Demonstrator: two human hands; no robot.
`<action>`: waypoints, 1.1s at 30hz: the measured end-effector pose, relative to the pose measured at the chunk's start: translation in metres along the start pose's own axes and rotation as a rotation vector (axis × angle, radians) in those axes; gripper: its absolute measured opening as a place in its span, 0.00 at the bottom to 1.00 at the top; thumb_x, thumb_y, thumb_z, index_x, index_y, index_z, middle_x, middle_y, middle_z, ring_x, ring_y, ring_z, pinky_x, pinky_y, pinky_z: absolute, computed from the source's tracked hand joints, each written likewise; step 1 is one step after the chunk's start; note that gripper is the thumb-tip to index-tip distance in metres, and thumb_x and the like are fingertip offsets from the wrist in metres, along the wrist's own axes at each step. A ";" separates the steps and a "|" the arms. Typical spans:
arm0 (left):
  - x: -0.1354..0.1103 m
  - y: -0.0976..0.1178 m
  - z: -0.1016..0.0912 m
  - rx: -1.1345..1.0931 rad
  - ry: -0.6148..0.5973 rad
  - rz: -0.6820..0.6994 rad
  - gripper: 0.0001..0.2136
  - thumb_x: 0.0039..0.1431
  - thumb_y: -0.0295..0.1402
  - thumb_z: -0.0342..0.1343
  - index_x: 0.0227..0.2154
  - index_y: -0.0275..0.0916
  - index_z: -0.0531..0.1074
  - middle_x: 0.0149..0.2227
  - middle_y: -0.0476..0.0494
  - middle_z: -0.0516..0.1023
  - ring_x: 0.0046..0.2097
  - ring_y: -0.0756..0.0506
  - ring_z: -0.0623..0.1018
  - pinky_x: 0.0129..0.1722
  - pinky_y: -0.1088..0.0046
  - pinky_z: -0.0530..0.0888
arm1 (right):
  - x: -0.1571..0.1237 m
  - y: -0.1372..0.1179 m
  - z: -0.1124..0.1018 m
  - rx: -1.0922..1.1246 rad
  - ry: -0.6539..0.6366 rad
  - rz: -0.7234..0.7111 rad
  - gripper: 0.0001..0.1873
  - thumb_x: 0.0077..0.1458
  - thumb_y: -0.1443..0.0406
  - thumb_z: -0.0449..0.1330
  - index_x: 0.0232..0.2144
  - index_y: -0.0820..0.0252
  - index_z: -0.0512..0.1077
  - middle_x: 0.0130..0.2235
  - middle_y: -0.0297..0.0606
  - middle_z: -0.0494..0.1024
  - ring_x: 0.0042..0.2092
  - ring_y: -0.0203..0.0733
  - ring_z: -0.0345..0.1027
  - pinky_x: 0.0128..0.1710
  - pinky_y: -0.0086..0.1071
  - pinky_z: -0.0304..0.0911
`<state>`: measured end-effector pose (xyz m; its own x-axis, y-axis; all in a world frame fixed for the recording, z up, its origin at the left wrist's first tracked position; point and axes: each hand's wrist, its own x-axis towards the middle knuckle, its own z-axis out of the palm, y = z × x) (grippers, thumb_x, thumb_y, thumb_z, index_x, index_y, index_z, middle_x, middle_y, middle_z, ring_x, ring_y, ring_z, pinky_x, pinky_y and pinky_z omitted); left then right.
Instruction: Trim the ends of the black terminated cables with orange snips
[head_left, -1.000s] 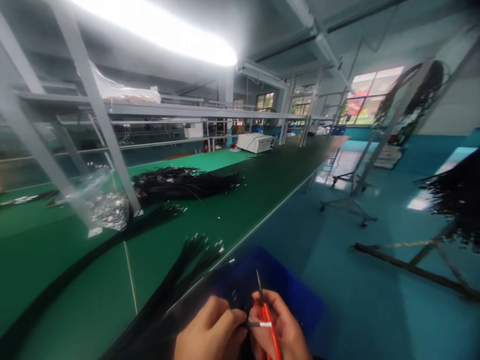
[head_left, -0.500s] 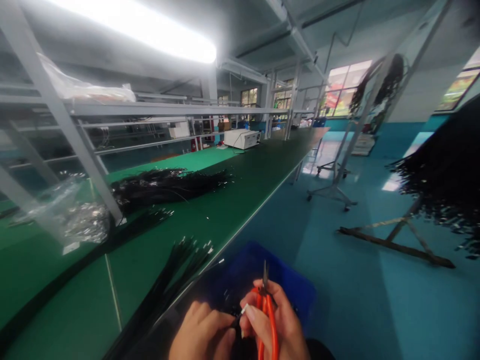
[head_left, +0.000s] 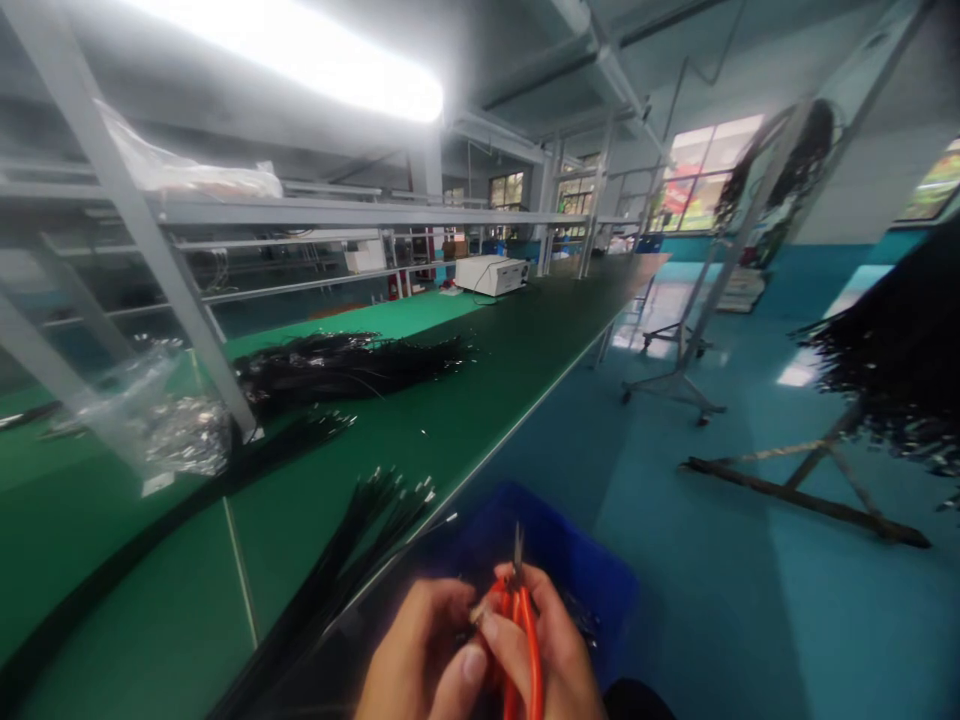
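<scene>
Fingers of the right hand [head_left: 556, 635] wrap closed around orange-handled pliers [head_left: 534, 655], the handles drawn near each other and the slim metal nose pointing up and away from the wearer, while the thumb bends inward across the near side. The left hand [head_left: 409, 645] curls in close beside it, its fingertips bunched near a small pale piece [head_left: 477, 612] set between the two hands at the pliers' left; whether the left fingers grip that piece cannot be told, since they partly hide it. Below and just beyond the hands, at the edge of a green-topped bench [head_left: 405, 445], a blue bin [head_left: 607, 575] holds small dark and shiny bits, too blurred to identify. At left on the bench, a clear plastic bag [head_left: 124, 405] slumps against a shelf post [head_left: 176, 310], filled with small silvery pieces [head_left: 187, 435]. Another clear bag [head_left: 195, 170] rests on the shelf above, its pale contents indistinct. Black cable bundles, one near the left hand [head_left: 322, 590] and a thicker one farther back [head_left: 345, 368], lie across the bench, the nearer one showing light tips. Markings on the front of a white boxy unit [head_left: 491, 275] down the bench are too small to read.
</scene>
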<state>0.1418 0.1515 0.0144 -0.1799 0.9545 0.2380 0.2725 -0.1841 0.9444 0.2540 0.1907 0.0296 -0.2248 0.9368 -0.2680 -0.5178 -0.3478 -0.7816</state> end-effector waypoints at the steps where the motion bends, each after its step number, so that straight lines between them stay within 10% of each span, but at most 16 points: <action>1: 0.003 0.006 -0.001 0.001 0.005 0.020 0.16 0.57 0.48 0.50 0.39 0.40 0.68 0.30 0.46 0.74 0.30 0.46 0.74 0.29 0.74 0.72 | -0.001 0.000 0.003 -0.004 -0.009 -0.011 0.25 0.35 0.62 0.73 0.36 0.55 0.67 0.26 0.28 0.76 0.25 0.37 0.71 0.22 0.26 0.64; 6: 0.014 0.018 -0.009 0.019 0.042 0.033 0.10 0.58 0.37 0.54 0.25 0.38 0.71 0.26 0.46 0.71 0.26 0.49 0.72 0.25 0.75 0.69 | 0.000 0.000 0.008 -0.090 -0.028 -0.063 0.24 0.36 0.62 0.71 0.36 0.55 0.68 0.25 0.28 0.75 0.23 0.35 0.69 0.22 0.25 0.64; 23: 0.019 0.004 -0.013 -0.735 -0.077 -0.131 0.09 0.54 0.35 0.60 0.24 0.37 0.69 0.24 0.51 0.71 0.23 0.51 0.73 0.24 0.75 0.69 | 0.004 0.008 0.011 0.144 -0.089 0.085 0.16 0.38 0.67 0.68 0.33 0.58 0.70 0.22 0.29 0.73 0.21 0.33 0.63 0.21 0.26 0.60; 33: 0.019 0.010 -0.019 -0.699 -0.024 -0.186 0.09 0.51 0.35 0.62 0.23 0.37 0.70 0.23 0.50 0.72 0.23 0.51 0.71 0.24 0.76 0.68 | 0.004 0.008 0.015 0.200 -0.075 0.113 0.14 0.38 0.67 0.68 0.32 0.58 0.72 0.21 0.31 0.74 0.22 0.35 0.64 0.24 0.28 0.61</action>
<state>0.1231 0.1629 0.0330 -0.1420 0.9880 0.0616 -0.4303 -0.1176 0.8950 0.2367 0.1917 0.0308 -0.3469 0.8890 -0.2990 -0.6377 -0.4573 -0.6199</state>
